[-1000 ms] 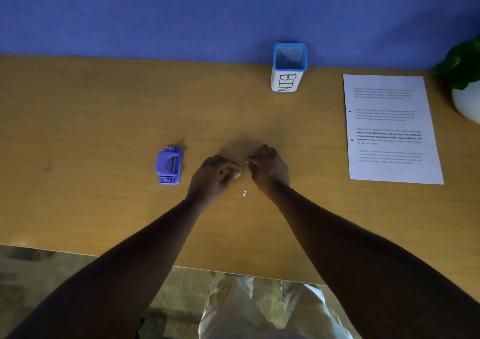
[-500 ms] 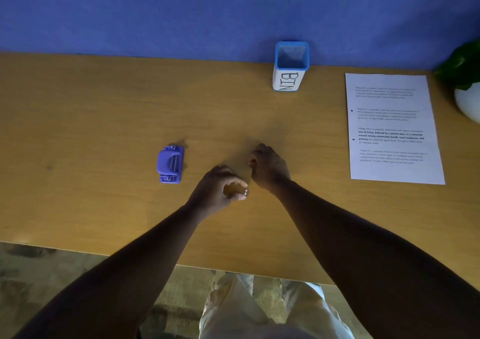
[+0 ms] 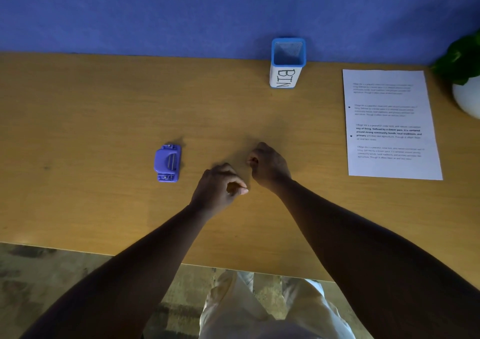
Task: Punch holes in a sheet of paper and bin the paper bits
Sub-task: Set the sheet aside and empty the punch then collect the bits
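Observation:
My left hand [image 3: 220, 188] rests on the wooden desk [image 3: 104, 110] with thumb and forefinger pinched together at the spot where the small white paper bits lay; no bits show on the desk. My right hand [image 3: 270, 167] sits just beyond it, fingers curled shut, and I cannot see anything in it. The purple hole punch [image 3: 167, 163] lies to the left of both hands, untouched. The printed sheet of paper [image 3: 389, 125] lies flat at the right, with two punched holes along its left margin. The blue-rimmed cup labelled BIN [image 3: 287, 63] stands at the back.
A potted plant in a white pot [image 3: 467, 89] stands at the far right, beside the sheet. A blue wall runs behind the desk. The desk's near edge crosses below my forearms, with my lap beneath it.
My left hand slid right and toward me onto the two white bits and pinched shut over them; they no longer show. My right hand stayed nearly still.

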Demonstrator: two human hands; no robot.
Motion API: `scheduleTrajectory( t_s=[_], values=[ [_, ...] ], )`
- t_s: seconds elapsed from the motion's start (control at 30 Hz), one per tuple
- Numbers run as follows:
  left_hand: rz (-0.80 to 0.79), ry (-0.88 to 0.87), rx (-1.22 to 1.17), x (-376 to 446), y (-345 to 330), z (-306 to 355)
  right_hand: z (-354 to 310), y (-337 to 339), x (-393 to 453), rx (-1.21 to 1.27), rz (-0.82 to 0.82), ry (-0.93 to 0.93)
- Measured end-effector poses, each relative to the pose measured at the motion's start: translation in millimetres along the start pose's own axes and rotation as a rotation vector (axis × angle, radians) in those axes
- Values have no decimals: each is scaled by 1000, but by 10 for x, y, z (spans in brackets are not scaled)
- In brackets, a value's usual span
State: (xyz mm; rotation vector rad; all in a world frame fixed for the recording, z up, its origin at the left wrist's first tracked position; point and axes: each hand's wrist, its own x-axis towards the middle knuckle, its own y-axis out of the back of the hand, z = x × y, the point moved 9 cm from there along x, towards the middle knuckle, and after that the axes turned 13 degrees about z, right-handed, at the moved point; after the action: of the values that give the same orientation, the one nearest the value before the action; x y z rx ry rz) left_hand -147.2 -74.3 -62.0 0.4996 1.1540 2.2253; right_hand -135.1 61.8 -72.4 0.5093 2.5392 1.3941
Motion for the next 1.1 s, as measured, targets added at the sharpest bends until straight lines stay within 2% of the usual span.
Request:
scheduleTrajectory(
  t_s=[0.27,0.37,0.5,0.6,0.77,0.9,1.1],
  values=[
    [-26,72,143,-45,-98,-8,45,-8,5,36,-30,-51],
    [-62,128,77,1,-115,-61,129,-6,43,125,-62,-157],
    [-6,334,-65,167,-37,-254,248,52,94,308,-53,-286],
    [47,391,-116,363,24,-274,330,191,134,389,42,-335],
    [139,431,-218,877,145,-99,382,690,387,484,313,-345],
    [216,359,-245,1434,297,170,295,1129,744,498,437,-246],
    [327,246,-237,2259,528,533,289,1632,1353,468,573,-221]
  ],
)
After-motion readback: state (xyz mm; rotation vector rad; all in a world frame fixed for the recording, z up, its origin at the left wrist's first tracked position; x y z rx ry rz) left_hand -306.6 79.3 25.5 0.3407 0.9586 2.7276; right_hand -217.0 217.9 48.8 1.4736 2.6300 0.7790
